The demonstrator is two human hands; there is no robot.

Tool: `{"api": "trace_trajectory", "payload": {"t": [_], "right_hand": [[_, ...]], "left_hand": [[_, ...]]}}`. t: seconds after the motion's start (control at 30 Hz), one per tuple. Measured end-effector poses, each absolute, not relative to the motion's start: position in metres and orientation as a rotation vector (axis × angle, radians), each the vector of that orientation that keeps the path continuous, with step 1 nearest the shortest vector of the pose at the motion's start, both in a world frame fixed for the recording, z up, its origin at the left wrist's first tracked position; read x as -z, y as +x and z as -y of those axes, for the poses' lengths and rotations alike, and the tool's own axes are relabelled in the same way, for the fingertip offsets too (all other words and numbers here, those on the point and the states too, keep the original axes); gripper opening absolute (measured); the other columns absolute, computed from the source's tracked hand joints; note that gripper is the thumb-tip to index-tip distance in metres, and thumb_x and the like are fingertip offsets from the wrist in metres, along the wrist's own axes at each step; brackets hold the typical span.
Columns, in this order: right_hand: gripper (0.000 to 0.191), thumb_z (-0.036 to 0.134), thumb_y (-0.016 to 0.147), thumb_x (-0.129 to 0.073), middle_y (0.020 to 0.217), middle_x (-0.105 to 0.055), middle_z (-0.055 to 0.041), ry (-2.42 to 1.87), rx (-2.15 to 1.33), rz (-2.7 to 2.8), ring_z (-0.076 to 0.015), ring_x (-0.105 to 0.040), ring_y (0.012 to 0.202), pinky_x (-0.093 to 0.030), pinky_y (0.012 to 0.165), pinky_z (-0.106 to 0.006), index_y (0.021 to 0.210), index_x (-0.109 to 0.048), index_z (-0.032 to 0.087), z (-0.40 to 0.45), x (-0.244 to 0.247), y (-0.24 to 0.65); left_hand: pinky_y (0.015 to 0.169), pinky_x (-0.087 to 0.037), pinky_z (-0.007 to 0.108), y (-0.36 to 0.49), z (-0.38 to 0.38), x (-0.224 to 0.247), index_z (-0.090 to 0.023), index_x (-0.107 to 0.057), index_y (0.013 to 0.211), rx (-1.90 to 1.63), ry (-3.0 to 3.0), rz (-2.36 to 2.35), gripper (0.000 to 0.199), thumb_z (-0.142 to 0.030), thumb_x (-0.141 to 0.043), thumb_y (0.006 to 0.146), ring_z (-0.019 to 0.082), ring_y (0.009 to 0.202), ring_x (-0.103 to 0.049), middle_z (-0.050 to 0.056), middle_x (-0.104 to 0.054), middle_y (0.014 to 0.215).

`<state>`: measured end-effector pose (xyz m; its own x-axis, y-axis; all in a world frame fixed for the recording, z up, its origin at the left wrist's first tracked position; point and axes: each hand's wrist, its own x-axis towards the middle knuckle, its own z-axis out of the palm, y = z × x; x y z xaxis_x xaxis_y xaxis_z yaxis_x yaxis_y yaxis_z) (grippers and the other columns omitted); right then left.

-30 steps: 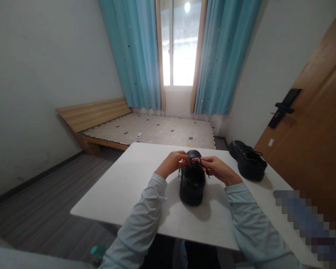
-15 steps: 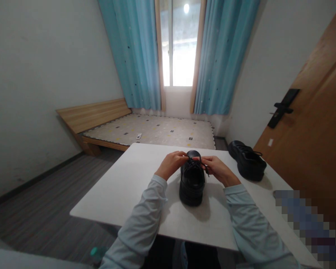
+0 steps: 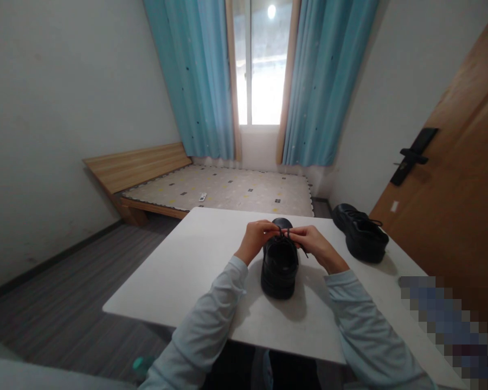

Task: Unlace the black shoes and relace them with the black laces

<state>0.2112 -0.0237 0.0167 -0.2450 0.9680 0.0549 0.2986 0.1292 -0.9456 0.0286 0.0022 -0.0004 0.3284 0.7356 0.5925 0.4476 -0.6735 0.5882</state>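
Observation:
A black lace-up shoe (image 3: 280,271) stands upright on the white table (image 3: 179,265), its heel toward me and its toe pointing at the window. Over the front of its opening, my left hand (image 3: 259,236) pinches a black shoelace (image 3: 285,233) from the left side. From the right, my right hand (image 3: 309,239) also has its fingers closed on the lace, and a loose lace end hangs below them. The two hands' fingertips nearly meet above the shoe's tongue. How the lace strands cross between the fingers is too small to make out.
A second black shoe (image 3: 361,235) sits toward the table's right edge. Beyond the table is a low bed (image 3: 228,187) with a small white remote-like object (image 3: 202,197) on it. A wooden door (image 3: 451,179) stands at the right.
My left hand has shifted slightly to the right, bringing its fingertips closer to my right hand's over the laces. The shoe has stayed in place.

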Motion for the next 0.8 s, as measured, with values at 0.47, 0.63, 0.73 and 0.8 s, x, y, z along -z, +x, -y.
{"api": "trace_trajectory", "payload": {"t": [0.47,0.63,0.73,0.8], "right_hand": [[0.029,0.037,0.080,-0.057,0.080,-0.073,-0.0071,-1.342,-0.525,1.956,-0.0228,-0.061,0.069,-0.040,0.061,-0.029,0.096,-0.075,0.023,0.027,-0.018,0.205],[0.030,0.035,0.084,-0.053,0.081,-0.073,-0.0083,-1.467,-0.289,2.089,-0.0222,-0.063,0.070,-0.040,0.064,-0.030,0.107,-0.070,0.026,0.029,-0.019,0.204],[0.030,0.036,0.086,-0.050,0.084,-0.073,-0.0087,-1.503,-0.202,2.115,-0.0222,-0.064,0.073,-0.040,0.064,-0.029,0.107,-0.070,0.026,0.032,-0.020,0.202],[0.029,0.036,0.087,-0.049,0.086,-0.073,-0.0095,-1.535,-0.136,2.134,-0.0230,-0.065,0.075,-0.039,0.064,-0.029,0.104,-0.070,0.026,0.034,-0.022,0.200]], "left_hand": [[0.069,-0.049,0.022,0.032,-0.002,-0.006,-0.016,-0.073,0.072,-1.176,1.997,-1.050,0.006,-0.021,-0.071,0.070,0.014,0.072,-0.064,0.004,-0.071,0.077],[0.070,-0.050,0.023,0.031,-0.003,-0.006,-0.015,-0.072,0.071,-1.181,1.981,-1.029,0.006,-0.020,-0.071,0.069,0.014,0.076,-0.064,0.006,-0.069,0.083],[0.070,-0.051,0.023,0.030,-0.003,-0.007,-0.015,-0.072,0.073,-1.163,1.986,-1.026,0.008,-0.022,-0.070,0.070,0.014,0.076,-0.063,0.006,-0.068,0.082],[0.071,-0.051,0.024,0.029,-0.003,-0.007,-0.014,-0.072,0.074,-1.135,1.988,-1.014,0.010,-0.023,-0.070,0.070,0.014,0.076,-0.063,0.006,-0.068,0.083]]}}
